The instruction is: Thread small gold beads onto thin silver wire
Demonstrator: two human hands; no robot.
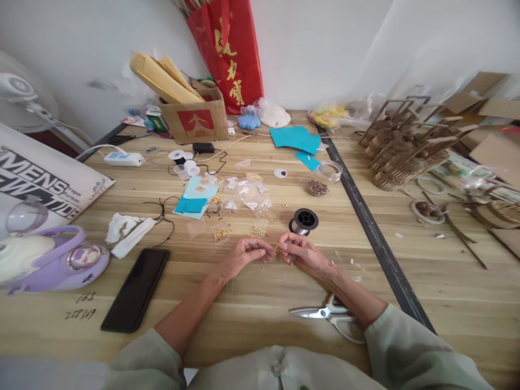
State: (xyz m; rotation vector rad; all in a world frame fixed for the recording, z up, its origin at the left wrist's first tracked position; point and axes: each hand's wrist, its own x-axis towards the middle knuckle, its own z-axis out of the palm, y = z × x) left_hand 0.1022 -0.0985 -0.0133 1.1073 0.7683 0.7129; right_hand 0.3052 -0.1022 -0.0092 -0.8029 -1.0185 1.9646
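Note:
My left hand (254, 251) and my right hand (298, 251) meet above the wooden table, each closed in a pinch. Between their fingertips runs a short, thin gold-coloured strand (276, 248), perhaps beaded; it is too small to make out well. Just beyond my right hand stands a black spool (305, 221) of clear thread. Past my left hand lie small piles of gold beads (221, 234) on clear plastic. One tiny gold bead (263, 269) rests on the table nearer to me. Scissors (325, 312) lie partly under my right forearm.
A black phone (136, 290) and a purple water bottle (57, 260) are at the left. Blue cards (296, 140), a jar of beads (318, 187) and a cardboard box (195, 119) stand farther back. Bamboo baskets (398, 146) sit beyond a dark strip (365, 227) at the right.

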